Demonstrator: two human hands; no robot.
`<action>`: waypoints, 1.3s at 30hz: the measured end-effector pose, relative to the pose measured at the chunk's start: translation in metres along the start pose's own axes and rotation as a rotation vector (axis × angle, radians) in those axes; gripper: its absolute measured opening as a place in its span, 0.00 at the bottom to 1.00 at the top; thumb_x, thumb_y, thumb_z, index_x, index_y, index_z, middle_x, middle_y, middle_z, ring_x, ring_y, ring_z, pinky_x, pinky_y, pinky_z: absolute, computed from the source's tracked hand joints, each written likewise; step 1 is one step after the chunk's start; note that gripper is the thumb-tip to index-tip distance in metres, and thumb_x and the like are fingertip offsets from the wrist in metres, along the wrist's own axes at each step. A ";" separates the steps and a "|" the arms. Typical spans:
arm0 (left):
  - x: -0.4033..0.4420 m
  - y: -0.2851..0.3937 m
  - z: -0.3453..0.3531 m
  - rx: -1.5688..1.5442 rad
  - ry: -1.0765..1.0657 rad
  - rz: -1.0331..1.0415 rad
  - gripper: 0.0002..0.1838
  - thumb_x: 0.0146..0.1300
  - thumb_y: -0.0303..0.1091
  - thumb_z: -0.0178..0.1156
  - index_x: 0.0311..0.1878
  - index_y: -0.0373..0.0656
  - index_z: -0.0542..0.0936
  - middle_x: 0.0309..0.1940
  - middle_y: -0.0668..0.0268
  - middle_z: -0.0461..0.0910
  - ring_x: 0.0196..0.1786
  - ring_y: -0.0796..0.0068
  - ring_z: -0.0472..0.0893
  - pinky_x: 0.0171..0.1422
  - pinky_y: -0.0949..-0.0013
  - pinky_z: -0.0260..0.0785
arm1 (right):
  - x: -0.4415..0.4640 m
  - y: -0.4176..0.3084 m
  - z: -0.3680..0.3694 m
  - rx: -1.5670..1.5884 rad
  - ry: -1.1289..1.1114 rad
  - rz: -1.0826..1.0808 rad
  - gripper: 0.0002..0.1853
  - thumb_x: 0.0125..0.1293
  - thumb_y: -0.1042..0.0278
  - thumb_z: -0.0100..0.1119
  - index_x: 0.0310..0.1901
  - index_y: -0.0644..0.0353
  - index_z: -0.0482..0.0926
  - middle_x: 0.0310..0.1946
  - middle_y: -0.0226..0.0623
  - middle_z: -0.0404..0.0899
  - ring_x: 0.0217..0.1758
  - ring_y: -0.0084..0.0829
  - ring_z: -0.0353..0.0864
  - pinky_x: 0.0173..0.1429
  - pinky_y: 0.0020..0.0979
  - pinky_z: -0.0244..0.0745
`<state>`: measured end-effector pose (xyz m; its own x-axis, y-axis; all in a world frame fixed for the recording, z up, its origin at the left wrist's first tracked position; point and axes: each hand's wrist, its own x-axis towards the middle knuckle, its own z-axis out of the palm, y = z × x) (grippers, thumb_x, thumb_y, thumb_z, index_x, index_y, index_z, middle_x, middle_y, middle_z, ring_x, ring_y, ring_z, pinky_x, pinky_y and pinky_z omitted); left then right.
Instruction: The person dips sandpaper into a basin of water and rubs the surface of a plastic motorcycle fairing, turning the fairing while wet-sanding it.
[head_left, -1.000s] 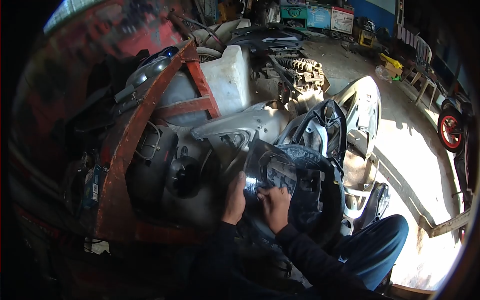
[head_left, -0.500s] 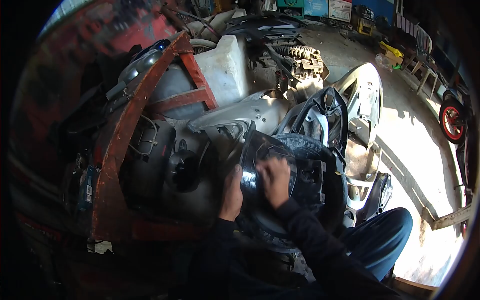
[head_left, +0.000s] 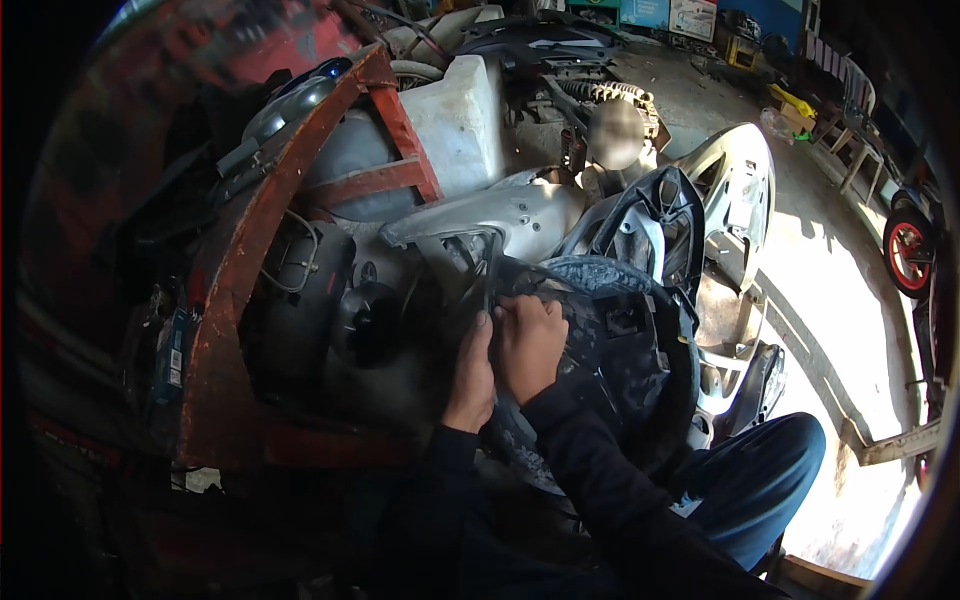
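A dark, glossy motorcycle body panel (head_left: pixel 585 325) lies tilted over a black rubber-like tub (head_left: pixel 685 375), with mottled patches on its surface. My left hand (head_left: pixel 472 375) is wrapped round the panel's left edge, thumb up and fingers hidden behind it. Close beside it, my right hand (head_left: pixel 532 345) is closed against the panel near that same edge. Its fingers are curled under, so whatever they may pinch is hidden. The tub's rim shows pale grey smears.
Silver-grey fairing (head_left: pixel 525 215), a black frame-like panel (head_left: pixel 655 225) and a pale cover (head_left: pixel 740 190) lie beyond the tub. At left stands a rusty red metal frame (head_left: pixel 275 210) beside a dark cylindrical tank (head_left: pixel 305 320). A red-rimmed wheel (head_left: pixel 908 250) is at far right.
My right hand has moved left and slightly up to the panel's edge, next to my left hand. The panel has turned, and its bright reflection is gone. The view has shifted slightly.
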<state>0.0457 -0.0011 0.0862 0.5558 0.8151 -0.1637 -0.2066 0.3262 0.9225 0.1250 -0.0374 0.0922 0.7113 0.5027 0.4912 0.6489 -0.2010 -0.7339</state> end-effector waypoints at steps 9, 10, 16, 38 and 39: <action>0.004 0.016 -0.001 -0.164 0.056 -0.191 0.27 0.74 0.56 0.52 0.60 0.42 0.74 0.54 0.66 0.77 0.53 0.74 0.77 0.59 0.68 0.70 | -0.029 0.004 -0.006 -0.126 -0.015 -0.171 0.08 0.58 0.67 0.66 0.41 0.51 0.84 0.32 0.29 0.78 0.40 0.38 0.72 0.42 0.39 0.61; 0.010 0.021 0.000 -0.207 0.021 -0.185 0.24 0.74 0.56 0.53 0.59 0.45 0.76 0.51 0.70 0.79 0.48 0.76 0.79 0.54 0.70 0.72 | -0.045 0.010 -0.010 -0.159 -0.004 -0.199 0.09 0.57 0.68 0.67 0.41 0.51 0.84 0.31 0.28 0.78 0.40 0.38 0.72 0.41 0.39 0.61; 0.004 0.012 0.002 -0.079 0.162 -0.285 0.27 0.75 0.57 0.50 0.60 0.43 0.75 0.53 0.65 0.81 0.52 0.69 0.82 0.53 0.63 0.76 | -0.038 0.008 -0.020 -0.084 0.006 -0.248 0.10 0.56 0.69 0.67 0.41 0.49 0.84 0.30 0.26 0.76 0.39 0.36 0.71 0.42 0.38 0.60; 0.002 0.024 0.009 -0.309 0.066 -0.238 0.30 0.74 0.58 0.51 0.65 0.41 0.70 0.57 0.62 0.75 0.56 0.69 0.77 0.59 0.65 0.71 | -0.069 0.027 -0.046 -0.092 -0.052 -0.055 0.09 0.56 0.69 0.69 0.40 0.49 0.84 0.32 0.24 0.79 0.39 0.35 0.72 0.42 0.39 0.60; 0.001 0.019 0.011 -0.315 0.065 -0.240 0.30 0.74 0.58 0.51 0.65 0.41 0.70 0.57 0.62 0.75 0.56 0.69 0.77 0.59 0.65 0.71 | -0.063 0.025 -0.041 -0.105 -0.044 -0.078 0.08 0.57 0.69 0.68 0.40 0.49 0.84 0.32 0.25 0.79 0.39 0.36 0.72 0.42 0.40 0.60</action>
<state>0.0512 0.0010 0.1075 0.5681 0.7233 -0.3926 -0.3196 0.6335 0.7047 0.1076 -0.1088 0.0617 0.6468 0.5558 0.5223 0.7279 -0.2455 -0.6402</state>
